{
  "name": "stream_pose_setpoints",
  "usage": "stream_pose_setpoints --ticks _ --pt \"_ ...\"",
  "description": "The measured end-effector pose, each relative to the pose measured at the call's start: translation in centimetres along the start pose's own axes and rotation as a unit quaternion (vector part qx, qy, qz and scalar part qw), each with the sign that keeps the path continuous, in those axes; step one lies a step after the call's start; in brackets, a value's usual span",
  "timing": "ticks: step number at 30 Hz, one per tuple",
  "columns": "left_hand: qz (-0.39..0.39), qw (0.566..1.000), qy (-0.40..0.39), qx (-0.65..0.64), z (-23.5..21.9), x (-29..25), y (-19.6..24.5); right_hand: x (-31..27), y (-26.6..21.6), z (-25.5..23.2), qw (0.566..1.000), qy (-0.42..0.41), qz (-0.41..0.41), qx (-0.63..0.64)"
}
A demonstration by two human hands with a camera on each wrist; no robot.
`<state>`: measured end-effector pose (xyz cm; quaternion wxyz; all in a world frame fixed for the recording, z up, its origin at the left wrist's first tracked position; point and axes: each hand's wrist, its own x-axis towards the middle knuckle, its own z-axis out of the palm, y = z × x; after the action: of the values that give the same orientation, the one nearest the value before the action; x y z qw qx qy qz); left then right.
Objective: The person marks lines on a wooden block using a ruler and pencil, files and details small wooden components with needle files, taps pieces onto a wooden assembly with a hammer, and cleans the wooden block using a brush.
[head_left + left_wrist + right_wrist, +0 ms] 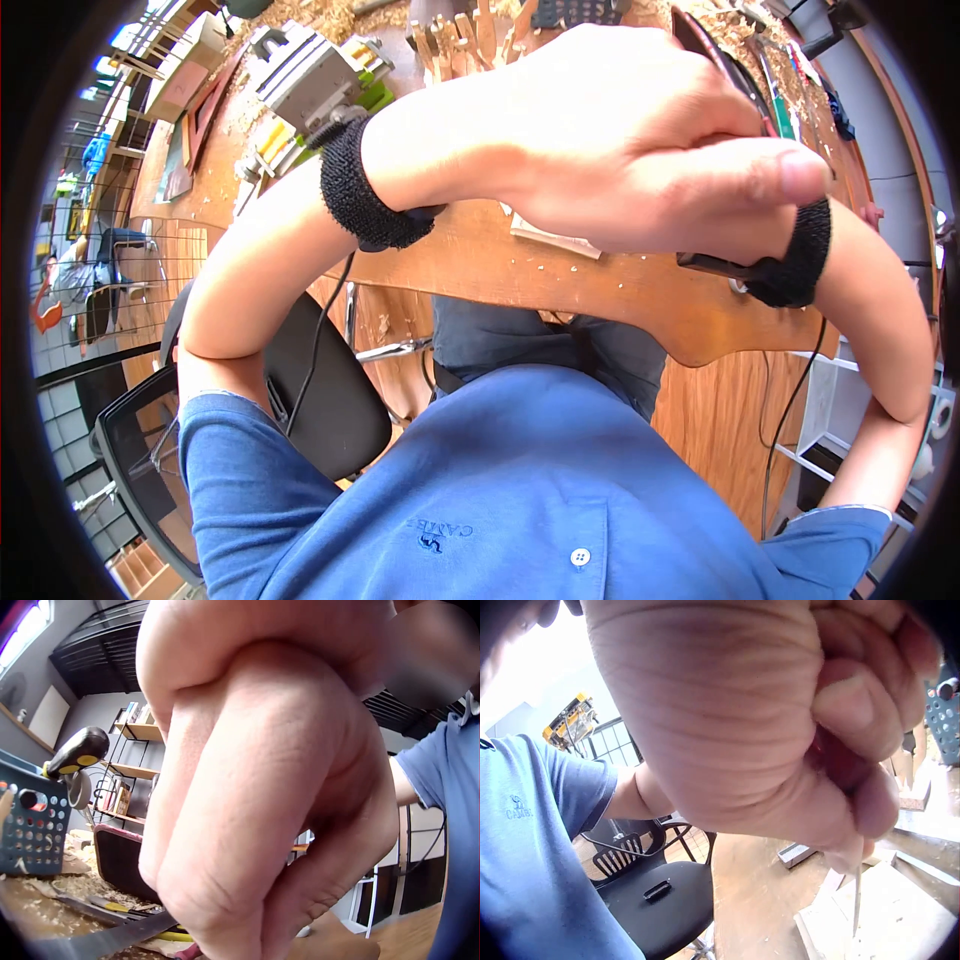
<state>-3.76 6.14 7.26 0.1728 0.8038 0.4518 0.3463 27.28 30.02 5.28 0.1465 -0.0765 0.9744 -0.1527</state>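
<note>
In the head view the left hand (640, 140) reaches across from the left, its thumb extended and its fingers bent out of sight. It covers most of the right hand, whose wristband shows below the thumb. The left wrist view is filled by curled fingers of the left hand (232, 780); what they close round is hidden. In the right wrist view the right hand (735, 712) grips a tool with a reddish handle (841, 757). Its thin shaft (857, 900) points down at a pale wooden board (900, 919). The board's edge (555, 238) shows below the left hand.
A grey vise (310, 80) stands at the back left of the wooden table (480, 262), near upright wooden-handled tools (465, 45). Wood shavings lie at the back. A blue perforated basket (34, 825) holds a black-handled tool (79, 752). A black chair (660, 904) stands beside the table.
</note>
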Motion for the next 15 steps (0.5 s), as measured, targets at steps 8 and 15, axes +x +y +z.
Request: stream_pose_setpoints --ticks 8,15 --pt "-0.19 0.939 0.259 -0.12 2.4 -5.0 -5.1 20.6 -13.2 -2.0 0.983 0.173 0.013 -0.066" --pt "-0.171 0.985 0.013 0.036 3.6 -8.4 -5.2 18.6 -11.1 -2.8 0.978 0.202 -0.001 -0.05"
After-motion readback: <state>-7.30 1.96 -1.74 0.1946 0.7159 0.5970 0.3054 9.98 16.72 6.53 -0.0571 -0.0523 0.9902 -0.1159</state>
